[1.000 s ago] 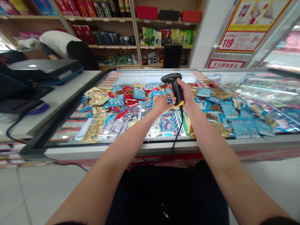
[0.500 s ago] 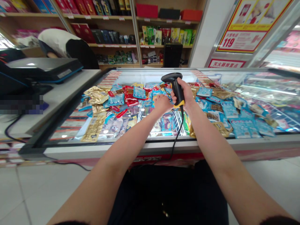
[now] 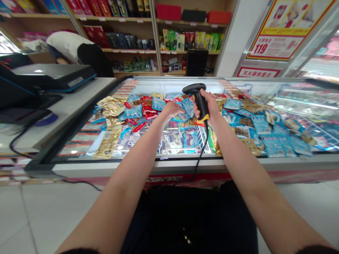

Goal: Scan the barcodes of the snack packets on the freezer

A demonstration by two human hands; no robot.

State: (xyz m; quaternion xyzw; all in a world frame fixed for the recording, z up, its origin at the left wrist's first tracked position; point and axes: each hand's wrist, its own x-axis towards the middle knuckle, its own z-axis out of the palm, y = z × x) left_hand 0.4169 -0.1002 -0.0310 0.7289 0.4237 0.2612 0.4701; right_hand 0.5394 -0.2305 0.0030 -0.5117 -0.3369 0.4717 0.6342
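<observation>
1. As both of the wearer's arms reach forward, dark trousers (image 3: 190, 218) fill the space between them, with pale floor tiles (image 3: 66, 211) to either side
2. Freezer (image 3: 106, 170): its light front edge runs across the view just beyond the trousers; a black cable (image 3: 198, 160) hangs down over it
3. Right hand (image 3: 210, 106): fingers wrapped snugly round the handle of a black-and-yellow scanner (image 3: 202, 106), which stands upright above the glass top, its head turned toward the left; the cable leaves the handle's lower end
4. Left hand (image 3: 171, 109): thumb and fingers closed on a blue packet (image 3: 188, 107), held just left of the scanner's handle, over the middle of the freezer; the fingertips underneath are hidden
5. Surrounding packets: gold packets (image 3: 107, 143) at far left, red packets (image 3: 148, 106) nearer the left hand, further blue packets (image 3: 274, 143) to the right
6. Counter (image 3: 99, 84), left of the freezer, bearing a scale (image 3: 58, 74)
7. Background: stocked shelves (image 3: 129, 52), a stooping person (image 3: 70, 44) at left, a red-and-yellow sign (image 3: 283, 28) at right
</observation>
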